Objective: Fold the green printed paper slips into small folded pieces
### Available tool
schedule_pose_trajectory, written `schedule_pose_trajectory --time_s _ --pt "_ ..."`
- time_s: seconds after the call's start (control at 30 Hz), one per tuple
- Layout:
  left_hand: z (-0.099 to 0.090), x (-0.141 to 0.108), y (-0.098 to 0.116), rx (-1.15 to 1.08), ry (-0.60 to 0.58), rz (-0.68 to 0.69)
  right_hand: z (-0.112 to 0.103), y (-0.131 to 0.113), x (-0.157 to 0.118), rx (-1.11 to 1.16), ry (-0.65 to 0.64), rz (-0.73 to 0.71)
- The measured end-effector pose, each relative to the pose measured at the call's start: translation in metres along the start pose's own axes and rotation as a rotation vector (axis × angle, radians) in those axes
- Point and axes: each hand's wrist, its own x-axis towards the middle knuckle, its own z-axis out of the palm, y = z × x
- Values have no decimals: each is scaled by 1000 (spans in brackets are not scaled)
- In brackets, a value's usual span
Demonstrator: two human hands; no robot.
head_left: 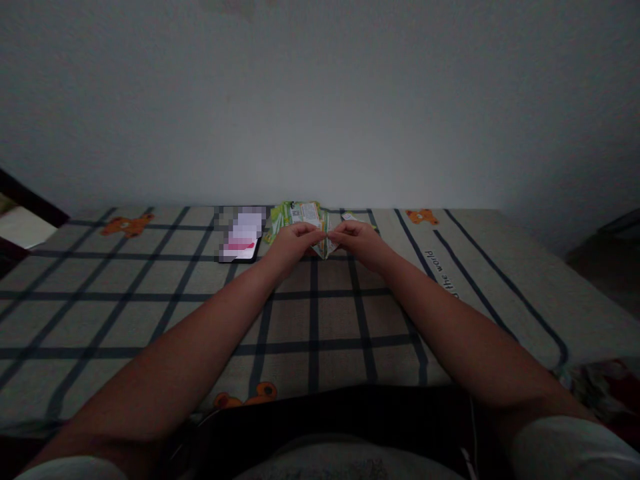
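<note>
Right across from me, someone sits or stands at a checked cloth [290,320], both bare arms stretched out over it towards the wall [320,113]. Between the two hands is a green and white packet [303,212], near the far edge of the cloth, just short of the wall. The left hand [294,241] has its thumb and forefinger pinched on the packet's near part, and the right hand [363,241] pinches it too, the fingertips of both hands almost meeting. How hard they squeeze I can't tell, and whether the packet is torn there is too small to make out. Just past the right hand shows a small pale scrap [353,217]; I can't tell whether it's separate from the packet. To the left of the packet, near the left hand, a phone [245,233] lies flat with its screen lit, much of it blurred into blocks. Orange bears are printed on the cloth, and the words "the world" run beside the right forearm. Pale short sleeves [570,443] show at the bottom corners.
</note>
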Motion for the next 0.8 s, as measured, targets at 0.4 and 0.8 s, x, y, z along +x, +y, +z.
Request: schedule_pose_trajectory --time_s 0.4,0.8 --pt "-2 1 -2 121 -20 97 4 -1 2 166 21 55" --pt "0 -3 -1 325 -17 173 5 2 2 3 64 -30"
